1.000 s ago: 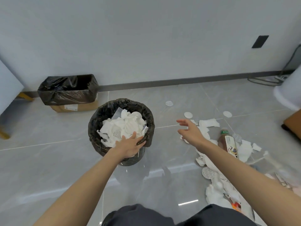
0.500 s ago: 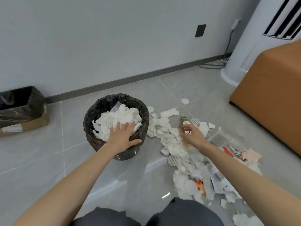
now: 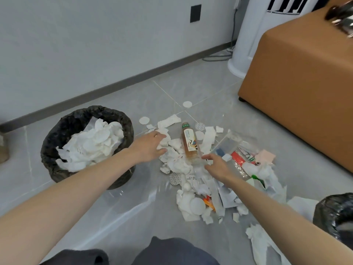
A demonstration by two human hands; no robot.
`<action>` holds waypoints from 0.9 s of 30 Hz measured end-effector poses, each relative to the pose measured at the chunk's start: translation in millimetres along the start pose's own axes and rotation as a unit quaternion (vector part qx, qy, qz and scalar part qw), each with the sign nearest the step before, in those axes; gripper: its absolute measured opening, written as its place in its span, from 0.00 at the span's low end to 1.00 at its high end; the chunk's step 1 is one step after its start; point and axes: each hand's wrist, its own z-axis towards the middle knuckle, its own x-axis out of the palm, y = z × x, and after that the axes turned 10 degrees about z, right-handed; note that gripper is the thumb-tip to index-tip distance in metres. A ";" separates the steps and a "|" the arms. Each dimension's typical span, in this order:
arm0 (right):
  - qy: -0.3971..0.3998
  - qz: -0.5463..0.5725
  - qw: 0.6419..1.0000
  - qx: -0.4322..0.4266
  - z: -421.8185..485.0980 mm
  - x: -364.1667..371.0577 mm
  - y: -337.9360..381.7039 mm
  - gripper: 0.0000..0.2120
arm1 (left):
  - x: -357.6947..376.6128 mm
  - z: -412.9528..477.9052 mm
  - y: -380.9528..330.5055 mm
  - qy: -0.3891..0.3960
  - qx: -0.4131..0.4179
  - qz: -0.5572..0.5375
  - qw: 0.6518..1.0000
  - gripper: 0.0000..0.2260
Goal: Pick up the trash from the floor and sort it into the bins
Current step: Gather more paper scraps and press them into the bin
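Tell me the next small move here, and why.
Probably close the left hand on the white paper scraps under its fingers: it hovers open over them, and the black bin beside it already holds the same paper.

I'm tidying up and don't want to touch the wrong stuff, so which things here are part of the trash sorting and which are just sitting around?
Part of the job: paper-filled bin, second bin at lower right, paper scraps, bottle, plastic wrappers, left hand and right hand reaching into the pile.
Just lying about: brown ottoman, white tower appliance, cable, wall plate.
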 end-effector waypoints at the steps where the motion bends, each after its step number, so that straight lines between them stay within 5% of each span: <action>1: 0.005 -0.010 1.000 -0.006 0.1 1.9 -7.1 0.19 | 6.3 3.3 -5.7 0.019 0.013 0.016 1.000 0.26; 8: 0.032 -0.036 0.998 -0.040 9.2 21.5 -26.8 0.17 | 38.2 32.6 -6.6 0.110 0.005 -0.002 0.994 0.26; 23: 0.148 -0.230 0.959 -0.073 88.0 106.9 -29.2 0.29 | 158.8 110.2 21.2 0.124 -0.061 -0.111 0.984 0.31; 27: 0.089 -0.287 0.949 -0.100 92.3 116.1 -43.2 0.23 | 178.4 122.1 25.1 0.119 -0.022 -0.086 0.989 0.38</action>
